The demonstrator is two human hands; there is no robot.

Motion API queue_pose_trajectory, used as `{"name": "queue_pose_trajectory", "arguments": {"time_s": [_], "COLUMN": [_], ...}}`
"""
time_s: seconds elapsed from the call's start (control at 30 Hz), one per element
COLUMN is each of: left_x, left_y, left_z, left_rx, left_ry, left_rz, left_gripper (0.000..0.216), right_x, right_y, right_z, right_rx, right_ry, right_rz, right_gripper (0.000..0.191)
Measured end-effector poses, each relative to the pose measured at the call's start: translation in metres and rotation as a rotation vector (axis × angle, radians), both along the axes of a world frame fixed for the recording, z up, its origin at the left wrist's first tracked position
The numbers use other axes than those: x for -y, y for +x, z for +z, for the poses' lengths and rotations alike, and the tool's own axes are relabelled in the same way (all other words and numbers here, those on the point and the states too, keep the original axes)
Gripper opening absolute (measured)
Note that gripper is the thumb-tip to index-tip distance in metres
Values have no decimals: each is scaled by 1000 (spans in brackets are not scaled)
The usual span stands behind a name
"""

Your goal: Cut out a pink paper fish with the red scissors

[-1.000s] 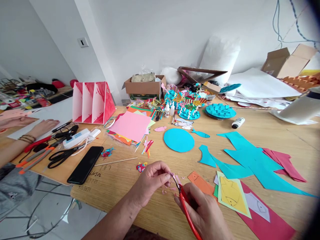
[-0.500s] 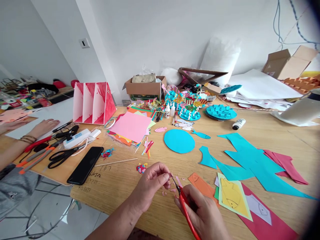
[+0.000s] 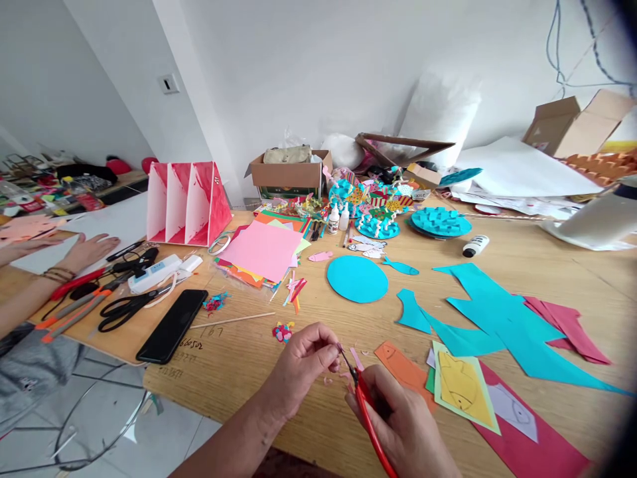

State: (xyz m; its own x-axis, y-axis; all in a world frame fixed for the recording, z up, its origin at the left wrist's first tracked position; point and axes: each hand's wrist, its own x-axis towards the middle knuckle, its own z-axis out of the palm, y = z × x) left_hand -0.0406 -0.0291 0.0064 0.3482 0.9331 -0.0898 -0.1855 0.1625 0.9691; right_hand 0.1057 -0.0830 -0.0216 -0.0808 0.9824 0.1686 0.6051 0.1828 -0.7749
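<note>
My right hand (image 3: 403, 415) is closed round the red handles of a pair of scissors (image 3: 367, 411). Their dark blades point up and left, reaching the fingertips of my left hand (image 3: 313, 355). Those fingers are pinched together; whatever they hold is too small to make out. Pink paper scraps (image 3: 356, 358) lie on the table beside the blades. Just right of them is an orange paper with a drawn fish (image 3: 405, 368). A yellow paper fish drawing (image 3: 458, 385) rests on pale green paper over red paper (image 3: 537, 445). A heap of small coloured paper dots (image 3: 283, 331) lies beyond my left hand.
A blue paper oval (image 3: 357, 279) and blue offcuts (image 3: 497, 305) lie ahead. Left are a pink paper stack (image 3: 263, 249), black phone (image 3: 172, 326), black scissors (image 3: 124, 309) and a red-and-white divided stand (image 3: 186, 202). Another person's hand (image 3: 92, 251) rests on white paper at far left.
Both hands and the scissors stay nearly in place, with the blades still at my left fingertips. The view has shifted very slightly.
</note>
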Motion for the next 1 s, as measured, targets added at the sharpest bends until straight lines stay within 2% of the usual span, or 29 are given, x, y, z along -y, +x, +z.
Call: {"name": "queue_pose_trajectory", "arguments": {"time_s": [0.27, 0.6, 0.87, 1.0], "left_x": [1, 1, 2, 1], "left_y": [-4, -4, -4, -6], "left_z": [-1, 2, -1, -4], "left_rx": [-31, -62, -28, -9], "left_ry": [-14, -23, -43, -40], "left_rz": [-112, -101, -69, -59], "left_gripper": [16, 19, 18, 19], "right_x": [2, 2, 3, 2], "right_y": [1, 3, 4, 6], "right_z": [3, 3, 2, 2], "right_rx": [36, 27, -8, -27], "right_ry": [-42, 12, -18, -85], "right_rz": [21, -7, 2, 17], "right_gripper": [21, 23, 26, 25]}}
